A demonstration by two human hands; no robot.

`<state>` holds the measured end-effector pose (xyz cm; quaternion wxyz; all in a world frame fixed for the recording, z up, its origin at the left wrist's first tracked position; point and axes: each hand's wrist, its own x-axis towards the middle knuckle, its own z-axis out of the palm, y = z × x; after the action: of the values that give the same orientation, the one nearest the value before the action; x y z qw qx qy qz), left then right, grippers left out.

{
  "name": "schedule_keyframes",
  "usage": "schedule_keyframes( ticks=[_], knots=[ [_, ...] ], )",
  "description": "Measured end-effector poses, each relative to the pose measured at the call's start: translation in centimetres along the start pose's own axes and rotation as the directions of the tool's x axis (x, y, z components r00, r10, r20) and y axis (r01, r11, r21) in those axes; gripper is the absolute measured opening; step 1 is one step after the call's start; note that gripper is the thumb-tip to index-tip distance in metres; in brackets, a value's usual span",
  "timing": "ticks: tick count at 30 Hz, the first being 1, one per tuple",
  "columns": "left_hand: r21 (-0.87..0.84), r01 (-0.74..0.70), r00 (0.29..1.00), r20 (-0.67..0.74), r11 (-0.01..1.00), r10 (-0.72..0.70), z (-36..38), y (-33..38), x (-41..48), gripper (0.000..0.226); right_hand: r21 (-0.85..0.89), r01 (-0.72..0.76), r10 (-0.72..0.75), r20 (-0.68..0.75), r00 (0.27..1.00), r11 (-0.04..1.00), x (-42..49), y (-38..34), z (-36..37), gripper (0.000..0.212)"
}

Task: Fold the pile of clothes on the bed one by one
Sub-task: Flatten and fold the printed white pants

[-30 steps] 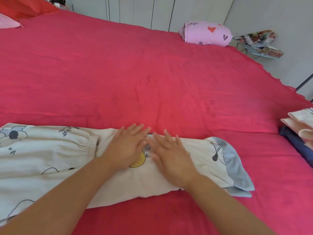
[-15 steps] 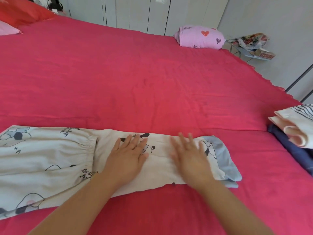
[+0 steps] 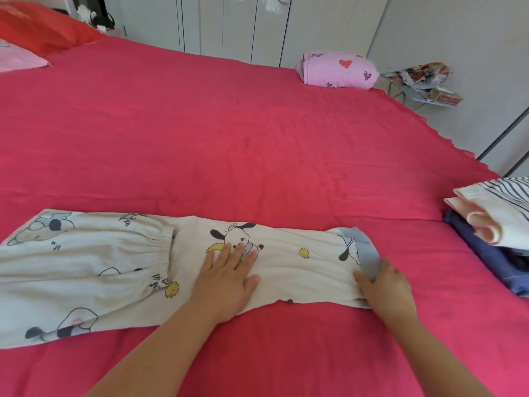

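Observation:
A cream cartoon-print garment lies stretched flat along the near side of the red bed, its light-blue cuff end to the right. My left hand rests flat with spread fingers on the middle of the cloth, over a printed dog. At the right end my right hand grips the cloth by the blue cuff, thumb on top and fingers curled round the edge. A stack of folded clothes sits at the bed's right edge, striped cream over pink and navy.
A rolled pink heart-print bundle lies at the far side of the bed. Red and pink pillows sit at the far left. A small cluttered stand is beyond the right edge; white wardrobe doors line the back wall.
My right hand slid rightward along the garment to its cuffed end and took hold of it. My left hand stayed pressing near the middle, and the cloth now lies smoother.

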<state>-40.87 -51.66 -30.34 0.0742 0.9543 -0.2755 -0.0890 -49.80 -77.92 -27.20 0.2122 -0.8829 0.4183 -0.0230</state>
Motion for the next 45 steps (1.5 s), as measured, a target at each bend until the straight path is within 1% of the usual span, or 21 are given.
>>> schedule_keyframes(
  ticks=[4, 6, 7, 10, 12, 14, 16, 17, 19, 22, 24, 25, 30, 33, 36, 38, 39, 41, 42, 43, 45],
  knots=[
    [-0.012, -0.01, 0.999, -0.032, 1.0, 0.009, -1.6, 0.1, -0.2, 0.098, 0.167, -0.206, 0.169, 0.215, 0.962, 0.964, 0.8, -1.4, -1.9, 0.042],
    [-0.024, -0.024, 0.998, -0.065, 0.999, 0.022, -2.2, -0.1, -1.2, 0.099, 0.263, -0.248, 0.177, 0.265, 0.948, 0.933, 0.9, -1.6, -2.7, 0.038],
    [-0.029, -0.028, 0.997, -0.071, 0.999, 0.026, -2.3, -0.4, -1.7, 0.099, 0.27, -0.223, 0.154, 0.254, 0.955, 0.937, 0.6, -2.0, -3.2, 0.034],
    [-0.06, -0.025, 0.994, -0.106, 0.998, 0.019, -3.0, -1.4, -3.1, 0.09, 0.194, -0.032, 0.003, 0.152, 0.988, 0.98, -0.7, -4.7, -4.5, 0.024],
    [-0.096, -0.01, 0.992, -0.13, 0.995, -0.002, -3.7, -2.1, -3.6, 0.063, 0.121, 0.116, -0.124, 0.062, 0.99, 0.986, -2.2, -7.7, -5.0, 0.019],
    [-0.107, 0.005, 0.987, -0.159, 0.994, -0.022, -4.6, -2.7, -4.0, 0.054, 0.029, 0.265, -0.265, -0.005, 0.964, 0.964, -4.4, -11.2, -4.7, 0.011],
    [-0.089, 0.036, 0.981, -0.188, 0.995, -0.053, -5.2, -3.7, -4.3, 0.052, -0.044, 0.427, -0.428, -0.029, 0.903, 0.903, -7.2, -14.6, -3.2, 0.01],
    [-0.09, 0.055, 0.975, -0.209, 0.994, -0.073, -5.4, -4.4, -4.4, 0.051, -0.059, 0.5, -0.502, -0.023, 0.865, 0.864, -8.6, -16.0, -2.1, 0.004],
    [-0.124, 0.099, 0.959, -0.251, 0.987, -0.128, -5.8, -6.0, -4.8, 0.05, -0.07, 0.604, -0.604, 0.018, 0.796, 0.794, -11.7, -18.1, 0.9, 0.02],
    [-0.176, 0.157, 0.945, -0.258, 0.972, -0.199, -6.0, -8.7, -5.6, 0.054, -0.034, 0.707, -0.683, 0.231, 0.693, 0.706, -15.7, -19.5, 5.5, 0.036],
    [-0.197, 0.167, 0.943, -0.254, 0.966, -0.214, -5.8, -10.1, -6.1, 0.05, 0.014, 0.744, -0.705, 0.334, 0.626, 0.668, -16.9, -19.3, 7.2, 0.03],
    [-0.198, 0.162, 0.945, -0.251, 0.967, -0.209, -5.6, -10.5, -6.3, 0.052, 0.029, 0.751, -0.718, 0.322, 0.617, 0.659, -16.9, -18.9, 7.4, 0.026],
    [-0.223, 0.094, 0.942, -0.295, 0.97, -0.159, -5.0, -10.1, -5.6, 0.086, 0.051, 0.689, -0.69, 0.121, 0.714, 0.723, -13.5, -17.0, 5.7, 0.039],
    [-0.205, 0.062, 0.937, -0.324, 0.977, -0.128, -5.1, -7.8, -4.8, 0.088, -0.044, 0.675, -0.676, -0.004, 0.737, 0.736, -12.1, -15.4, 4.9, 0.038],
    [-0.133, -0.069, 0.979, -0.199, 0.989, 0.042, -4.9, -5.7, -4.6, 0.092, 0.015, 0.563, -0.558, -0.12, 0.821, 0.826, -10.7, -12.4, 4.0, 0.043],
    [-0.046, -0.172, 0.981, -0.095, 0.984, 0.167, -4.7, -5.3, -4.8, 0.099, 0.15, 0.461, -0.458, -0.052, 0.887, 0.875, -10.2, -10.5, 3.4, 0.047],
    [0.006, -0.208, 0.975, -0.073, 0.978, 0.208, -4.6, -5.3, -4.8, 0.094, 0.246, 0.408, -0.427, 0.03, 0.904, 0.879, -10.3, -9.7, 3.2, 0.05],
    [0.072, -0.244, 0.966, -0.076, 0.967, 0.249, -4.2, -5.5, -4.8, 0.065, 0.409, 0.316, -0.41, 0.165, 0.897, 0.856, -10.9, -9.2, 3.2, 0.047],
    [0.074, -0.25, 0.961, -0.103, 0.966, 0.256, -4.0, -5.5, -4.6, 0.052, 0.437, 0.304, -0.418, 0.191, 0.888, 0.847, -11.2, -9.3, 3.5, 0.048],
    [0.077, -0.254, 0.956, -0.129, 0.964, 0.262, -4.0, -5.6, -4.4, 0.046, 0.428, 0.327, -0.434, 0.179, 0.883, 0.842, -11.2, -9.3, 4.0, 0.055],
    [0.098, -0.268, 0.944, -0.172, 0.958, 0.282, -4.6, -5.8, -4.2, 0.039, 0.388, 0.364, -0.445, 0.143, 0.884, 0.847, -11.2, -9.7, 5.5, 0.087]
  ],
)
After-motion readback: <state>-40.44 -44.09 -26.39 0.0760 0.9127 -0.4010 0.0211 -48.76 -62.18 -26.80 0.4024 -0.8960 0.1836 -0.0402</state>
